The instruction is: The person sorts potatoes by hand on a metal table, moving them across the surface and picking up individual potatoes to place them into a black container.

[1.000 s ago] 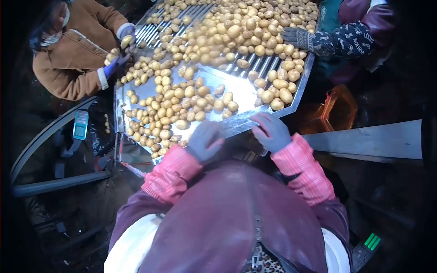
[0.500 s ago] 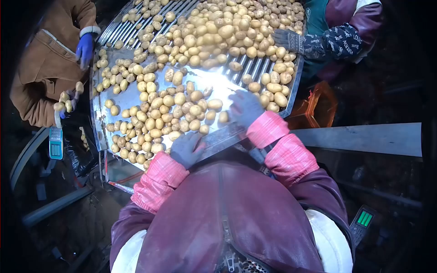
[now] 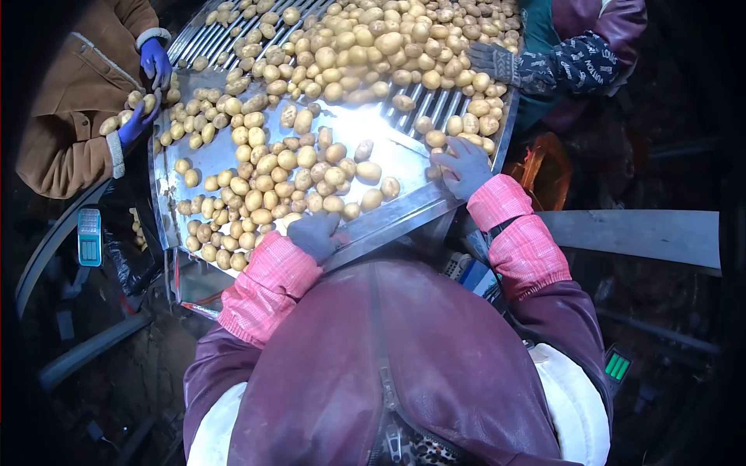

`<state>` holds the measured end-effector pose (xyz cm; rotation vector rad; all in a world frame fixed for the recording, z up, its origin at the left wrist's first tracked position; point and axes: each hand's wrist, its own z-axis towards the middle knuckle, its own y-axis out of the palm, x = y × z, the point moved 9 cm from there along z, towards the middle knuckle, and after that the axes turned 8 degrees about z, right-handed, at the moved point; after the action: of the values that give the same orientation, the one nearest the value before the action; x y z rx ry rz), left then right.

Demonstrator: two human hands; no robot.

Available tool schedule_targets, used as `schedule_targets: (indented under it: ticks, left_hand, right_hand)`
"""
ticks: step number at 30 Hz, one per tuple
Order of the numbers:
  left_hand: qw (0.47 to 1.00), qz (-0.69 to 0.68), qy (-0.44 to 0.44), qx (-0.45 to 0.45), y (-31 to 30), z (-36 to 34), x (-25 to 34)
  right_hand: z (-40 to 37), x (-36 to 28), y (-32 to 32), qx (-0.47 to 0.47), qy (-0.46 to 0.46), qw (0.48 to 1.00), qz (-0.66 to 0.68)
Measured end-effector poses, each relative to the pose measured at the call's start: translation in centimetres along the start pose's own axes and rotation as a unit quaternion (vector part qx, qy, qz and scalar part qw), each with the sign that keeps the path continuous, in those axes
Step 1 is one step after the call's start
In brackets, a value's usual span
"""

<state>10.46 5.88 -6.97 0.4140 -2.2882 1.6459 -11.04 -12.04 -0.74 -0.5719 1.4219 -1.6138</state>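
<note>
Many potatoes [image 3: 260, 182] lie over a metal sorting table [image 3: 404, 167], with a dense heap on its slatted rollers [image 3: 435, 105] at the back. My left hand [image 3: 315, 235], in a grey glove, rests at the near edge beside the lowest potatoes; its fingers are partly hidden, and I cannot tell what is under them. My right hand [image 3: 463, 167], also gloved in grey, is at the right side by the rollers, fingers spread over the metal edge and close to a few potatoes, holding nothing visible.
At the left, a person in a brown coat [image 3: 78, 101] holds potatoes in blue gloves. Another person's dark patterned glove [image 3: 493, 64] touches the heap at the right. An orange crate [image 3: 544, 167] and a metal beam [image 3: 637, 237] lie right of the table.
My right hand has moved right, from the middle of the near edge toward the rollers. My left hand has barely moved. The brown-coated person's two hands have come together around potatoes.
</note>
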Motion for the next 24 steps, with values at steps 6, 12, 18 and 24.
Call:
schedule_targets:
  ticks: [6, 12, 18, 24]
  left_hand:
    - [0.997, 0.007, -0.076, -0.017, -0.1, -2.3, -2.4]
    - [0.986, 0.098, -0.009, 0.135, -1.8, -2.6, 1.8]
    - [0.989, 0.039, -0.058, 0.132, 0.2, 0.8, 3.5]
    - [0.993, 0.049, -0.08, 0.071, -0.6, 1.5, 4.1]
  right_hand:
    - [-0.1, 1.5, 0.1, -0.037, 0.027, 0.999, 0.006]
    - [5.0, 1.0, 1.1, -0.075, -0.018, 0.997, 0.013]
    - [6.8, 2.1, 5.9, -0.326, -0.007, 0.942, 0.079]
    - [5.6, 1.1, 5.2, -0.281, -0.148, 0.945, 0.075]
